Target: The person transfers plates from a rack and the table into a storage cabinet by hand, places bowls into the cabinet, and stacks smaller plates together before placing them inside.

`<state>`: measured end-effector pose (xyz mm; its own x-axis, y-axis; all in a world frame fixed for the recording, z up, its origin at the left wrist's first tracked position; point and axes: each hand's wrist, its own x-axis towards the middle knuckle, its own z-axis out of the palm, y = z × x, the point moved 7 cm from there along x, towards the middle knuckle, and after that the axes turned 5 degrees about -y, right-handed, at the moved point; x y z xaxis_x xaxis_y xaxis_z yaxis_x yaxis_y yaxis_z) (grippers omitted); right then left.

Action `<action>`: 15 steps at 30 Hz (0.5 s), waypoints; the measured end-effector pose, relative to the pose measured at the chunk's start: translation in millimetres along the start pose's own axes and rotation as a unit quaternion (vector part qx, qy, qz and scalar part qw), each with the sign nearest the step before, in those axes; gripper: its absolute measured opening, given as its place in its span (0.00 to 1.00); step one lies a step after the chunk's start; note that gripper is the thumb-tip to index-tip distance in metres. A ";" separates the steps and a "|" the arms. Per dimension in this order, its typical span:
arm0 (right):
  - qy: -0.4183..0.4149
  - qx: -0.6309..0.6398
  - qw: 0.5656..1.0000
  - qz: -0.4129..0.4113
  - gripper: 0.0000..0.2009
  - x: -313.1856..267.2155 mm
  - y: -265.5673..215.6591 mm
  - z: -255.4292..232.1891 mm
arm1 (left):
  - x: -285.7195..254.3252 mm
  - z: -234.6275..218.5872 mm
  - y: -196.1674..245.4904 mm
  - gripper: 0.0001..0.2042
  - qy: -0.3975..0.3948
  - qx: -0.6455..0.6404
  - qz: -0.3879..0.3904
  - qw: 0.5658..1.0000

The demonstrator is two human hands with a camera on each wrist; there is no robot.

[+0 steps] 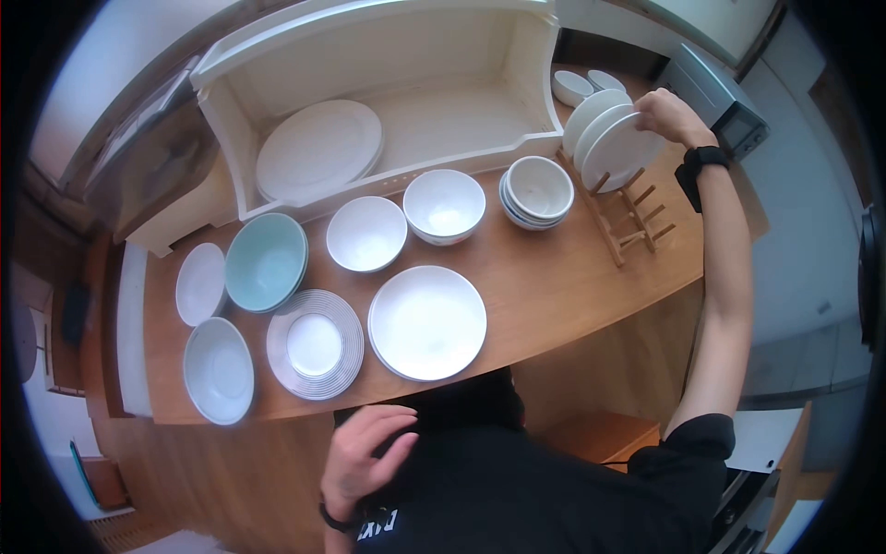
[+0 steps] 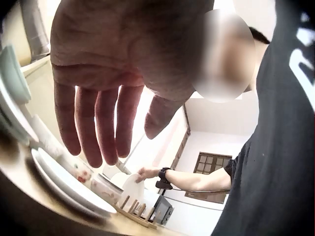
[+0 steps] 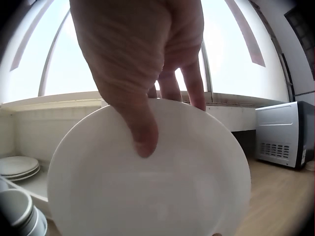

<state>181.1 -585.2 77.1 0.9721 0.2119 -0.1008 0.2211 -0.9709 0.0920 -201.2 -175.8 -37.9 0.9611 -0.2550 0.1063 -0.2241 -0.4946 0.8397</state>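
Note:
My right hand pinches the upper rim of a white plate that stands on edge at the front of a wooden dish rack. Seen from the right wrist, the thumb lies on the face of this plate while the fingers go behind its rim. More white plates stand upright behind it in the rack. Over the front of the torso, my left hand hovers with loosely bent fingers and holds nothing. A stack of white plates and a ridged-rim plate are nearest to it.
Along the wooden table stand white bowls, stacked small bowls and green bowls. Behind them, a cream open cabinet holds large plates. A microwave sits beyond the rack; small bowls are beside it.

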 end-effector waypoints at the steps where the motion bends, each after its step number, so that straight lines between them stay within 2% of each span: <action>1: 0.002 0.000 1.000 0.000 0.10 -5.4 -2.3 -7.0 | -1.7 11.3 -2.2 0.09 -0.013 -0.008 0.003 1.000; 4: 0.076 -0.081 0.994 -0.014 0.07 -19.9 -6.5 -36.1 | -0.7 37.5 1.6 0.08 -0.083 0.014 0.069 0.994; 5: 0.074 -0.081 0.994 -0.015 0.07 -26.6 -6.1 -44.6 | 2.4 40.8 -0.1 0.08 -0.084 0.013 0.067 0.994; 7: 0.172 -0.079 0.980 -0.064 0.08 -50.2 -13.7 -74.8 | 8.2 51.3 5.7 0.08 -0.128 0.055 0.135 0.981; 8: 0.172 -0.079 0.980 -0.065 0.08 -60.0 -15.9 -81.2 | 11.1 53.8 6.1 0.08 -0.135 0.069 0.152 0.977; 10: 0.333 -0.085 0.933 -0.109 0.09 -89.7 -30.7 -107.1 | 18.8 57.1 6.3 0.08 -0.145 0.064 0.170 0.973; 11: 0.334 -0.083 0.932 -0.117 0.09 -91.9 -36.6 -106.6 | 19.8 59.3 7.1 0.07 -0.155 0.060 0.187 0.968; 12: 0.333 0.061 0.931 -0.135 0.10 -91.9 -36.1 -108.5 | 22.2 59.3 5.4 0.07 -0.147 0.062 0.181 0.971; 13: 0.323 0.204 0.912 -0.152 0.10 -91.0 -38.4 -108.4 | 23.2 59.7 7.2 0.06 -0.143 0.046 0.199 0.968; 14: 0.314 0.306 0.890 -0.122 0.12 -90.1 -50.5 -101.9 | 23.0 59.4 8.7 0.06 -0.140 0.031 0.218 0.965; 15: 0.313 0.307 0.889 -0.133 0.12 -82.3 -59.9 -94.6 | 23.5 58.5 6.6 0.06 -0.130 0.034 0.213 0.968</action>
<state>95.2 -533.9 173.6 0.7872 0.2769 0.5510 0.5522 -0.7144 -0.4298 -189.6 -233.6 -61.0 0.7076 -0.6441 0.2905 -0.6102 -0.3497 0.7109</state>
